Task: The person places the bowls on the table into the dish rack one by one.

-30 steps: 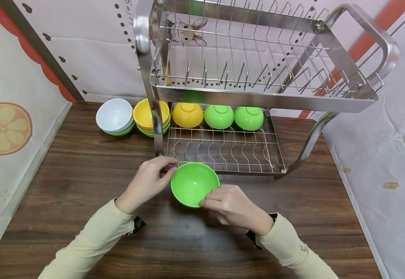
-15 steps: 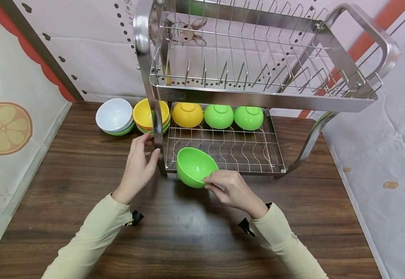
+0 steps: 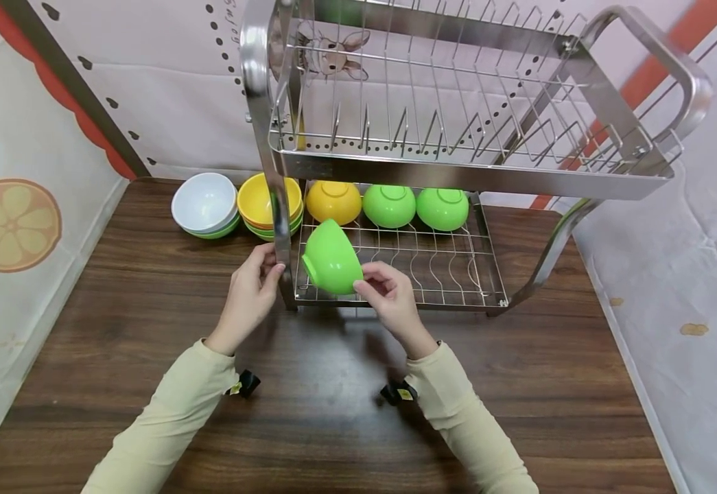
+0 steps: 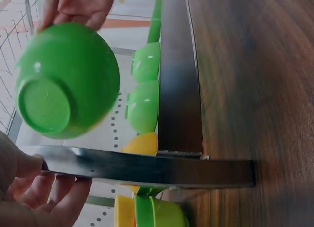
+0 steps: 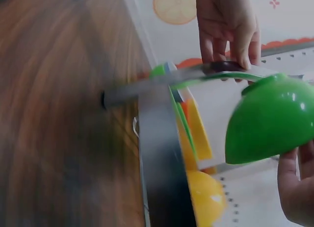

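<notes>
A green bowl (image 3: 332,259), tipped on its side with its outer base facing left, is above the front of the dish rack's lower tier (image 3: 451,296). My right hand (image 3: 393,305) pinches its rim between thumb and fingers, at the bowl's right side. With thumb and fingers, my left hand (image 3: 247,295) holds the rack's front left post (image 4: 122,163). On the lower tier's back row, a yellow bowl (image 3: 333,202), a green bowl (image 3: 389,206) and another green bowl (image 3: 442,209) stand tilted with their bases showing.
Left of the rack are two bowl stacks, one topped by a white bowl (image 3: 204,202), the other by a yellow bowl (image 3: 256,199) partly behind the post. The rack's upper tier (image 3: 469,171) overhangs the lower one. Dark wooden tabletop (image 3: 321,425) lies in front.
My right hand has lifted the green bowl toward the rack and turned it from facing up onto its side. My left hand has let go of the bowl and taken hold of the post.
</notes>
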A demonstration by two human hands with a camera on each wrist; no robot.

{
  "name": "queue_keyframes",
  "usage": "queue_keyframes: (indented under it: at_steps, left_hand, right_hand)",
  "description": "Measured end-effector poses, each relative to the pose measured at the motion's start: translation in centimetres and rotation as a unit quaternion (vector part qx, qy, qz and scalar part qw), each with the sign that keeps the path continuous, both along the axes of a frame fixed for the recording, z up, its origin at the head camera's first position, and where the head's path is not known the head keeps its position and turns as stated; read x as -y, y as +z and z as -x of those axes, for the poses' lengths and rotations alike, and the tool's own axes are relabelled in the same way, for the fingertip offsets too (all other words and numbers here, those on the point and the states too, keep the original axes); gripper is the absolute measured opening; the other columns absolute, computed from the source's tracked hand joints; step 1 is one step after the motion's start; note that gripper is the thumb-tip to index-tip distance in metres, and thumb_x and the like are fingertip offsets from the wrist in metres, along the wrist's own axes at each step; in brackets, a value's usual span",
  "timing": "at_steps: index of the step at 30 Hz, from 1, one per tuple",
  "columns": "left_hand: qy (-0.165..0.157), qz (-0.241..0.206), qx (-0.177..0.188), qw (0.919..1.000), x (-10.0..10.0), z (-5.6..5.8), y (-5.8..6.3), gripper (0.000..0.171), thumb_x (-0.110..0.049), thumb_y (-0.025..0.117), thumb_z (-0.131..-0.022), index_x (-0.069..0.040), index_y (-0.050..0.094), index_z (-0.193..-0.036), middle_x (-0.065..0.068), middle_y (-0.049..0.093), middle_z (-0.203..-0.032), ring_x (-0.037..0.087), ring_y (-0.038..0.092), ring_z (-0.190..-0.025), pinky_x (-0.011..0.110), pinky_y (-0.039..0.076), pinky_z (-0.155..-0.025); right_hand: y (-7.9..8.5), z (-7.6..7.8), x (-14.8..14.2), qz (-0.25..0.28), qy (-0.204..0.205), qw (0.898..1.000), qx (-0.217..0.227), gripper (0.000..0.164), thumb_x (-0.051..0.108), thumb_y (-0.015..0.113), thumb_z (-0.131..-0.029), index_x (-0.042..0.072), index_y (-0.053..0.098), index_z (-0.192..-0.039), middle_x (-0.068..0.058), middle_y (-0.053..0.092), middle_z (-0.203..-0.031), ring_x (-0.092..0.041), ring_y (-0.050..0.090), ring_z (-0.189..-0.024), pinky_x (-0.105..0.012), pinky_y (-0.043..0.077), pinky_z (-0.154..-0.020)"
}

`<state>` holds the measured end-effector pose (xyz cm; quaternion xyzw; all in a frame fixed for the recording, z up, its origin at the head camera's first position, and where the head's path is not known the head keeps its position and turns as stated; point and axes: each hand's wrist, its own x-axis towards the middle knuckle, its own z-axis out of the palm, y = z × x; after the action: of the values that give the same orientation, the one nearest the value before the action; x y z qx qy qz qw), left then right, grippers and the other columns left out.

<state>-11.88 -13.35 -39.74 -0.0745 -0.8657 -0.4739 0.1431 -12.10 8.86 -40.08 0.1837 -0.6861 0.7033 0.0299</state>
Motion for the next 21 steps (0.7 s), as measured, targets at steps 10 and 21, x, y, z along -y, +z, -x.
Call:
queue_keyframes:
  at_steps: [10, 21]
  left_hand:
    - [-0.001, 0.013, 0.013, 0.9998, 0.2, 0.1, 0.1, 0.026, -0.001, 0.058, -0.086, 0.001, 0.053, -0.112, 0.017, 0.062, -0.091, 0.025, 0.06, -0.078, 0.034, 0.045, -0.064]
    - [0.0, 0.019, 0.012, 0.9997, 0.2, 0.2, 0.3, 0.024, -0.002, 0.059, -0.086, 0.001, 0.054, -0.109, 0.016, 0.062, -0.088, 0.023, 0.058, -0.075, 0.032, 0.045, -0.064]
  right_hand:
    - [-1.2, 1.2, 3.4, 0.242, -0.025, 0.956, 0.163, 0.031, -0.017, 0.047, -0.081, 0.012, 0.059, -0.084, 0.002, 0.064, -0.075, -0.009, 0.059, -0.072, -0.025, 0.051, -0.072]
    - [-2.1, 2.1, 4.8, 0.29, -0.041, 0.918, 0.266, 0.027, -0.012, 0.045, -0.085, 0.013, 0.055, -0.081, 0.003, 0.063, -0.073, -0.009, 0.057, -0.068, -0.026, 0.048, -0.068]
